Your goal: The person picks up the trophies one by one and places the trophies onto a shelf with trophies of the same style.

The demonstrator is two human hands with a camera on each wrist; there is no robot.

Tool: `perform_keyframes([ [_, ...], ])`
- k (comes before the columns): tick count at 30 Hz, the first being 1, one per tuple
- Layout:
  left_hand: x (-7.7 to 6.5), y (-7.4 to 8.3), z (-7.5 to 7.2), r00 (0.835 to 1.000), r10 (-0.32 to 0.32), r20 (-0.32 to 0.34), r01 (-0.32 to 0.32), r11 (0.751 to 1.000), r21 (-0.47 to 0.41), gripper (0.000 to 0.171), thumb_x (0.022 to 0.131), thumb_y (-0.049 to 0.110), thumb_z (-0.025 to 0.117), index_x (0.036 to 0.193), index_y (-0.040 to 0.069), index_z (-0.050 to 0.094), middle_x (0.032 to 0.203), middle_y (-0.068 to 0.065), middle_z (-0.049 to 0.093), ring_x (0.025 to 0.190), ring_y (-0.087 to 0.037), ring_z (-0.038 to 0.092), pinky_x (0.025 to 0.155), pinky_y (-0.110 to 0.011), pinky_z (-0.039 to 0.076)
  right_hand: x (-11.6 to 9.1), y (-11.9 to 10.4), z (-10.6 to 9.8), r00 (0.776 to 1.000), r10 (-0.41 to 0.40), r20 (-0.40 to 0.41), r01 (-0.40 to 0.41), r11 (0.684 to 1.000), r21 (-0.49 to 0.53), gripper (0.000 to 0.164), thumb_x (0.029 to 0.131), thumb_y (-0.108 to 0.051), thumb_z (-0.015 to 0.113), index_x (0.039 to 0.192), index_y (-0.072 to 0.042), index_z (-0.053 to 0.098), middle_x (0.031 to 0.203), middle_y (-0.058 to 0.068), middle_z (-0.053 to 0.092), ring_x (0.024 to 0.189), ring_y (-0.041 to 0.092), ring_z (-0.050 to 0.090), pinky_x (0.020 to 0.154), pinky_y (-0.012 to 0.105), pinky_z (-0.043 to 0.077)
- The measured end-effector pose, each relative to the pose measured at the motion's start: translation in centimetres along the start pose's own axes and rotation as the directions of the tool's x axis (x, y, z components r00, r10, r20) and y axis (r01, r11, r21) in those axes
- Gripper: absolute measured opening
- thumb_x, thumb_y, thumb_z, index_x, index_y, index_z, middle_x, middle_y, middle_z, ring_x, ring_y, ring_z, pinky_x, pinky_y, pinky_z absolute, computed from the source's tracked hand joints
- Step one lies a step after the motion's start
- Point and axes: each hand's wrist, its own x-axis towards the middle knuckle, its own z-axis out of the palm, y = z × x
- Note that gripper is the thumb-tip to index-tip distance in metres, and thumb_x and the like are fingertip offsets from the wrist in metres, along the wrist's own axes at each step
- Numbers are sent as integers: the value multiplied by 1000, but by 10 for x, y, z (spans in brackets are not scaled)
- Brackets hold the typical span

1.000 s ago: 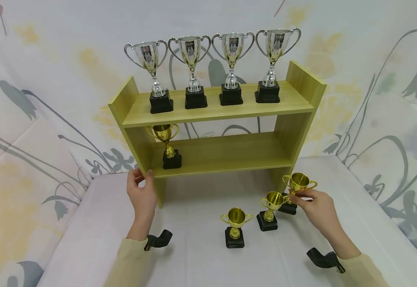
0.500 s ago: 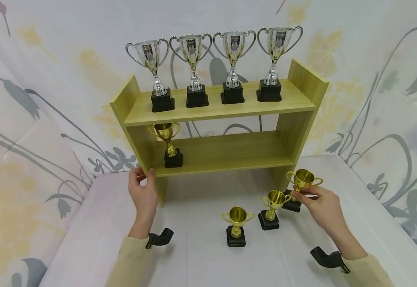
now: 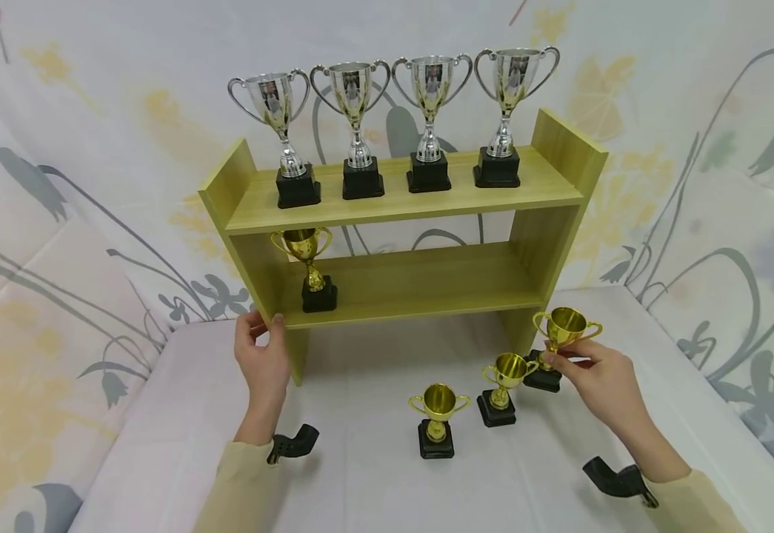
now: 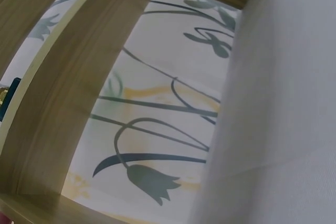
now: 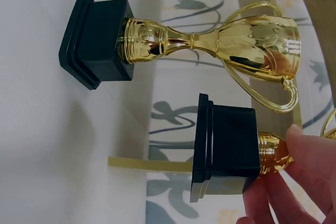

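The right hand (image 3: 603, 374) pinches a shiny gold two-handled trophy (image 3: 561, 333) by its stem (image 5: 271, 153) — cup (image 3: 567, 321) above the fingertips (image 5: 302, 148), square black base (image 5: 233, 142) below; the left hand's (image 3: 264, 363) fingers grip a two-tier pale-wood shelf (image 3: 413, 285).

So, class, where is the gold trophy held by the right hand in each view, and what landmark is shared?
Head: gold trophy, right of centre, in the right hand.
Left wrist: not in it.
Right wrist: lower right, partly out of frame.
Shared landmark: the wooden shelf.
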Motion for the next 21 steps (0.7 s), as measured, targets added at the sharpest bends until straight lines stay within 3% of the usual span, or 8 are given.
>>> perform_keyframes([
  [6, -7, 19, -3, 1000, 9, 1, -9, 1000, -5, 19, 97, 2, 56, 111, -11, 55, 102, -20, 54, 94, -14, 47, 81, -28, 38, 2, -2, -3, 999, -39, -17, 39, 999, -4, 21, 88, -17, 76, 104, -3, 76, 95, 13, 74, 81, 34, 70, 58, 26, 49],
  [21, -5, 16, -3, 1000, -1, 24, 2, 999, -35, 20, 98, 3, 56, 113, -10, 55, 104, -18, 53, 96, -14, 47, 79, -28, 40, 1, -3, -15, 997, -25, -66, 22, 999, -39, 20, 86, -17, 79, 102, -6, 77, 92, 10, 74, 78, 17, 67, 59, 21, 48],
])
